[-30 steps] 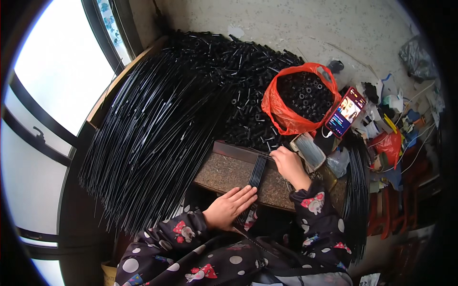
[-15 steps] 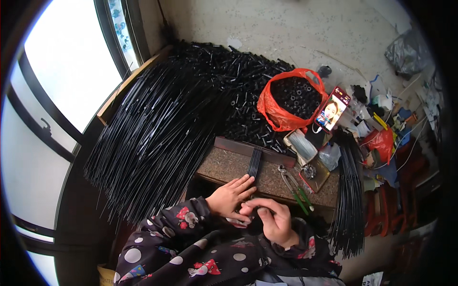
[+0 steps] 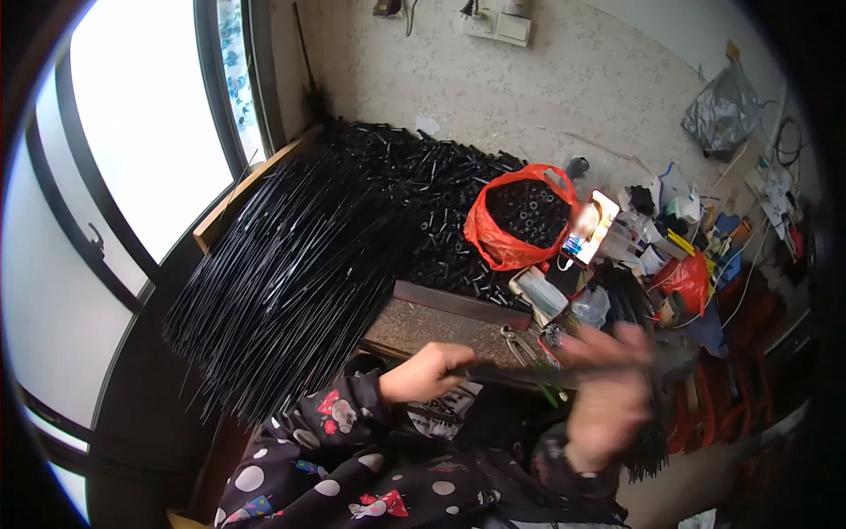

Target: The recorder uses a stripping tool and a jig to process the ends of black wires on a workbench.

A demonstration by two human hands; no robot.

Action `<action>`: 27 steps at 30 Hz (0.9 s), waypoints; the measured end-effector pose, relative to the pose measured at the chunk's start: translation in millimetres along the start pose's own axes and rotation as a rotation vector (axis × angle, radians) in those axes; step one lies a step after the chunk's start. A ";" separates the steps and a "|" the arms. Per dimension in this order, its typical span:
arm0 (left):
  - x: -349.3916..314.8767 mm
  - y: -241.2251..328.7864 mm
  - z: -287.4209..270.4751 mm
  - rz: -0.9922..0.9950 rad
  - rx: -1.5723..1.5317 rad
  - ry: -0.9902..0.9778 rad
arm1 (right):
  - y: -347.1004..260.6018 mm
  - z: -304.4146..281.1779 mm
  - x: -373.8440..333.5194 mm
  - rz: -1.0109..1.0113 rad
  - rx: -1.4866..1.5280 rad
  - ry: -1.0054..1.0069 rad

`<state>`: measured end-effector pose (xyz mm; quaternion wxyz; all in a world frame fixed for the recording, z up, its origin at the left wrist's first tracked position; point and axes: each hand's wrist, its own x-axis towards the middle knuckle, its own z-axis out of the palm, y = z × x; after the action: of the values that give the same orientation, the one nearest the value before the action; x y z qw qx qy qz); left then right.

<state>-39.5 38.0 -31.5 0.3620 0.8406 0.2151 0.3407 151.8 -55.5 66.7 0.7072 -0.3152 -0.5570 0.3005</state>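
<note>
My left hand [image 3: 427, 372] is closed round one end of a bunch of thin black rods [image 3: 524, 374], held level in front of the bench's near edge. The bunch reaches to the right and is smeared by motion. At its other end my right hand [image 3: 608, 401] is badly blurred, with the palm below the rods and fingers above; its grip cannot be made out. A brownish straight rail [image 3: 458, 304] lies along the speckled bench [image 3: 419, 326] beyond my hands. Green-handled pliers [image 3: 520, 346] lie on the bench, partly behind the rods.
A big heap of long black rods [image 3: 273, 264] fills the left side. Short black tubes [image 3: 414, 163] are piled at the back, beside a red plastic bag [image 3: 493, 238] of similar pieces. A lit phone [image 3: 592, 227] stands right of the bag, before mixed clutter [image 3: 687, 238]. More rods hang at right.
The bunch of rods has left the bench and the rail. My left hand has closed on its end; my right hand has swung right. The whole view has tilted up.
</note>
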 end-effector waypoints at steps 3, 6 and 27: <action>24.1 6.8 7.8 -0.399 -0.370 0.553 | 79.6 7.8 -32.7 0.358 -0.264 -0.680; 52.3 15.6 12.4 -0.188 -0.868 0.955 | 151.3 22.5 -58.8 0.947 0.565 -0.290; 78.6 39.2 -20.9 0.020 -0.207 0.375 | 165.7 -2.5 -35.7 0.455 0.196 -0.160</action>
<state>2.8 70.1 41.5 0.3966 0.7228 0.2341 0.5152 134.9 19.4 -84.4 0.6023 -0.3378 -0.4941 0.5282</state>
